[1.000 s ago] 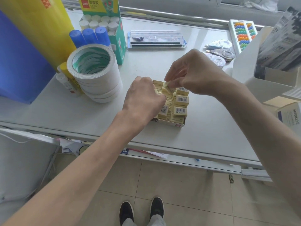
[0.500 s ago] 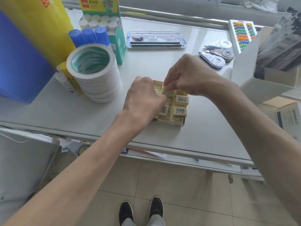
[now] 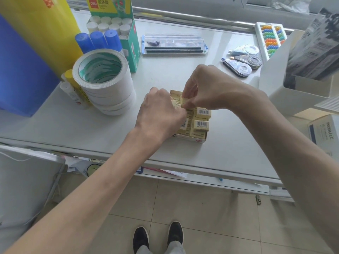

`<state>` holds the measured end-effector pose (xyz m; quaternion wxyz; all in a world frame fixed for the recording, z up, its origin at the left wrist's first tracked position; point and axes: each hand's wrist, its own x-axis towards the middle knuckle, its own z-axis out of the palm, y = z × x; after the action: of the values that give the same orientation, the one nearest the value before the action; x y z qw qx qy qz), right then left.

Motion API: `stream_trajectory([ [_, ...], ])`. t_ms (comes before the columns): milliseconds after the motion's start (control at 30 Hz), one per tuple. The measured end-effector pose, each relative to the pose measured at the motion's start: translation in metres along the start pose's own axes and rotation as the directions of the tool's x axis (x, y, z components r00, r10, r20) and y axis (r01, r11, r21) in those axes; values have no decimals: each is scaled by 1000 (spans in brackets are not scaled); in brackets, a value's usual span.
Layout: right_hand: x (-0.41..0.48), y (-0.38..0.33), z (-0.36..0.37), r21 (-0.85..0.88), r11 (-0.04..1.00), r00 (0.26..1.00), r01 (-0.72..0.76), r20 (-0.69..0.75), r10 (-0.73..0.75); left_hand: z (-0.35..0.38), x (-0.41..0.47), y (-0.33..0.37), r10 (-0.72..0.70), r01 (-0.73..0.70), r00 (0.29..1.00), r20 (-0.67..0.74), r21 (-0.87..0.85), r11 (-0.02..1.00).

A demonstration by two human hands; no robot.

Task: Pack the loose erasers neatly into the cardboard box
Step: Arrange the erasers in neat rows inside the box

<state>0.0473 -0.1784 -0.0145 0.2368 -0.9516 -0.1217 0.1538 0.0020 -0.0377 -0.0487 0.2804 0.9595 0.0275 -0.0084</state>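
Head view, right hand (image 3: 207,87) fingers pinching eraser (image 3: 184,102) above cardboard box (image 3: 192,139), left hand (image 3: 159,114) fingers hidden, barcoded erasers (image 3: 201,112), Deli carton (image 3: 111,8)

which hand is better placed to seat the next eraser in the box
Right. The right hand pinches an eraser directly over the cardboard box; the left hand lies curled on the box's left side, fingertips hidden, apparently steadying it.

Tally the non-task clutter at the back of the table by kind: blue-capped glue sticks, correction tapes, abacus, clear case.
Blue-capped glue sticks: 3
Correction tape dispensers: 3
Abacus: 1
Clear stationery case: 1
Total: 8
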Motion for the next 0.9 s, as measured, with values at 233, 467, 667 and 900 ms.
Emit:
stream_trajectory([
  [233, -4, 2, 1, 22, 999, 999, 30, -39, -29, -1, -1, -1, 15, -14, 1000, -19, 19, 1000],
  [467, -6, 2, 3, 10, 998, 996, 65, -60, -64, 1, -2, -3, 30, -29, 999, -40, 24, 999],
  [667, -7, 4, 7, 8, 996, 991, 92, -97, -91, 5, 0, -4, 33, -31, 998, -55, 41, 999],
  [900, -5, 6, 6, 4, 995, 991, 103, -87, -102, 2, 8, -5, 129, -131, 991, 35, 42, 991],
])
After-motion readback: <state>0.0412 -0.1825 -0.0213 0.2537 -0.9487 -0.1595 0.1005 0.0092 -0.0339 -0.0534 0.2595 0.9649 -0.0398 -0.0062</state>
